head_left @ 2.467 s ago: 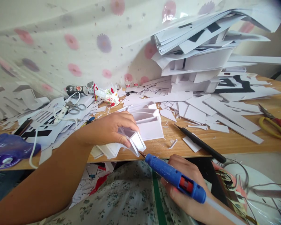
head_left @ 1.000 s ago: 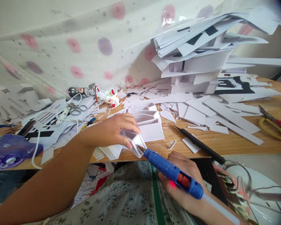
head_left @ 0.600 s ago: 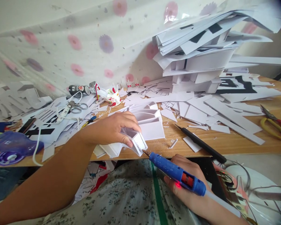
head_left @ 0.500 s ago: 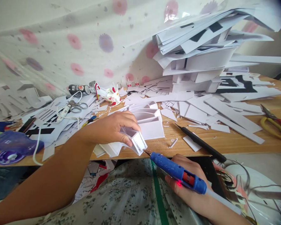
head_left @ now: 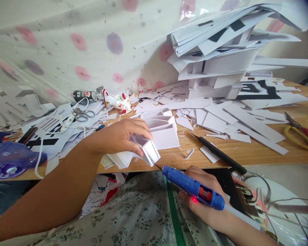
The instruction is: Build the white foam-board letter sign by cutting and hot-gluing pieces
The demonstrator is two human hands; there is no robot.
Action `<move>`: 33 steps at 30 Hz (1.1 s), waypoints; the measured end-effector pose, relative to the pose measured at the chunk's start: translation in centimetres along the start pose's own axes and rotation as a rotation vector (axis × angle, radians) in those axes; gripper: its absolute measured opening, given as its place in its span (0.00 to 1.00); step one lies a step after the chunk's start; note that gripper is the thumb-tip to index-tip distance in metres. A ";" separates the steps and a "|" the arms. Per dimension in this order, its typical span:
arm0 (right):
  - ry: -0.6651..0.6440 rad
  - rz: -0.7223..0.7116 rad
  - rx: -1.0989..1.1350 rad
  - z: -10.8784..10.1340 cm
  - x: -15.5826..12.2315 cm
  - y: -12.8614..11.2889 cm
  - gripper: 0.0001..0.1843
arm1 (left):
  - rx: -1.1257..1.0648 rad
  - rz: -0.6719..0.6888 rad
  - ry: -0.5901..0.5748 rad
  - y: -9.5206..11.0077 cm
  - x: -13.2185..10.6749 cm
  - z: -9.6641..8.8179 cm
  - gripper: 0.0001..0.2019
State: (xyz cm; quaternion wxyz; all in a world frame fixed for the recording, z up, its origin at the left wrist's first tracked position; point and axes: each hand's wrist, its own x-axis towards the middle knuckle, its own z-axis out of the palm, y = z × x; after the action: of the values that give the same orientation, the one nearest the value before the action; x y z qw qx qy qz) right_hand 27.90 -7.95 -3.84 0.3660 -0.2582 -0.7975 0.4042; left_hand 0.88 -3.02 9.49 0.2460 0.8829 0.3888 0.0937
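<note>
My left hand [head_left: 128, 136] grips a white foam-board piece [head_left: 150, 152] by its upper side, thumb in front and fingers over the top. The piece is hollow at its near end and tilts toward me at the table edge. My right hand [head_left: 202, 194] is wrapped round a blue hot glue gun [head_left: 192, 186] with a red light glowing on it and a clear glue stick out of its rear. The nozzle tip is at the lower corner of the piece's open end; whether it touches, I cannot tell. Behind my left hand sits a white foam-board structure with curved walls [head_left: 164, 133].
A black pen-like tool with a cord [head_left: 219, 155] lies to the right, beyond it yellow-and-red-handled scissors [head_left: 300, 133]. White offcuts [head_left: 220, 119] spread before a tall stack of boards [head_left: 218, 65]. At left are grey scissors [head_left: 84, 115], a paper cup [head_left: 123, 106] and a purple tape dispenser [head_left: 15, 155].
The view has shifted slightly. Both hands keep their holds, and the glue gun's nozzle stays by the lower corner of the piece's open end.
</note>
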 end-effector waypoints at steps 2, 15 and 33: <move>0.003 -0.019 0.000 0.0 0.1 -0.2 0.10 | -0.002 0.001 0.004 0.1 0.0 0.0 0.13; 0.040 -0.037 -0.065 0.2 0.3 -0.1 0.11 | 0.034 0.010 -0.014 0.0 -0.1 -0.1 0.14; 0.103 0.102 -0.066 0.2 0.1 0.4 0.12 | 0.034 -0.009 -0.009 0.0 -0.2 0.5 0.12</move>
State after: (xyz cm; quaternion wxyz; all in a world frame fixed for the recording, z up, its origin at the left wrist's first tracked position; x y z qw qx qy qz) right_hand 27.72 -7.75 -4.20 0.3767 -0.3309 -0.7763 0.3822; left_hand 0.90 -3.31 9.09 0.2328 0.8857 0.3932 0.0822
